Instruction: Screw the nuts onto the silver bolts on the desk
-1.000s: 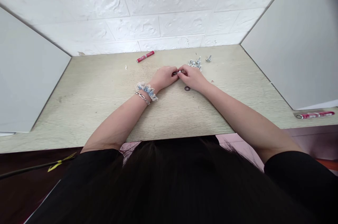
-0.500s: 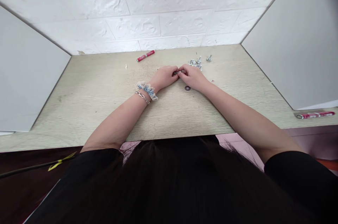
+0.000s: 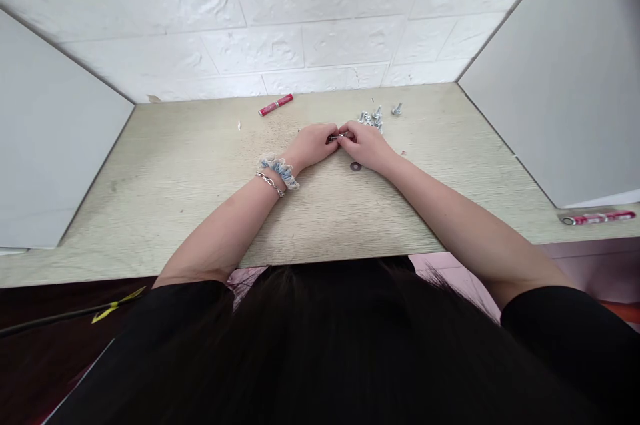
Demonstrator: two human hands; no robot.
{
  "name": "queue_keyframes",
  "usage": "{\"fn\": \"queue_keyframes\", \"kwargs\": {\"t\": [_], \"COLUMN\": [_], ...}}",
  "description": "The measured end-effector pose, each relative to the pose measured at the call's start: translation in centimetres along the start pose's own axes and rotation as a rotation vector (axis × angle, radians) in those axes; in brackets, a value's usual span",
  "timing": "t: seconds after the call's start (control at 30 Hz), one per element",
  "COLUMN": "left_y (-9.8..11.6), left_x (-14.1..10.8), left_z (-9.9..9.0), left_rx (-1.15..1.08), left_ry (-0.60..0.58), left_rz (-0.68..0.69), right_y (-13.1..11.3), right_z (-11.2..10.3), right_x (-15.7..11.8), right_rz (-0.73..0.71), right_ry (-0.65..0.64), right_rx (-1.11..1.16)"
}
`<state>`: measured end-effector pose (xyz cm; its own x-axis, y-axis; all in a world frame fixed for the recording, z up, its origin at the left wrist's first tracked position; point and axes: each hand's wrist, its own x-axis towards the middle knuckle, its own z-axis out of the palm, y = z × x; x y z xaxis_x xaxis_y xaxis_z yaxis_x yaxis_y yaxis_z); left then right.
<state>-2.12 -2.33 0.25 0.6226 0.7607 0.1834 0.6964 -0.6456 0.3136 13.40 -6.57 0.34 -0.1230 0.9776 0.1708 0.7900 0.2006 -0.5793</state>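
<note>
A dark washer (image 3: 351,167) lies on the desk (image 3: 310,225), near the right hand (image 3: 369,146). That and the left hand (image 3: 315,143) together pinch a small metal part (image 3: 337,138). Farther back lie clustered bolts (image 3: 377,115), a separate bolt (image 3: 397,110) and a red tube (image 3: 276,105).

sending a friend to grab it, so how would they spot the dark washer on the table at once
On the pale wood-grain tabletop, find the person's right hand. The dark washer lies flat just on its near side. It is a dark ring with a hole through it, unlike the shiny silver bolts clustered beyond that hand.
</note>
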Motion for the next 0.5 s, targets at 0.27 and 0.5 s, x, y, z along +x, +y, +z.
{"fn": "queue_keyframes", "kwargs": {"t": [0.27,0.5], "left_y": [-0.16,-0.14], "left_x": [0.04,0.05], "left_z": [0.10,0.13], "left_rx": [0.005,-0.009], "left_ry": [0.009,0.007], "left_rz": [0.017,0.014], "right_y": [0.13,-0.01], "right_z": [0.07,-0.04], "right_x": [0.05,-0.03], "right_rz": [-0.013,0.007], "right_ry": [0.008,-0.006], "right_rx": [0.006,0.000]}}
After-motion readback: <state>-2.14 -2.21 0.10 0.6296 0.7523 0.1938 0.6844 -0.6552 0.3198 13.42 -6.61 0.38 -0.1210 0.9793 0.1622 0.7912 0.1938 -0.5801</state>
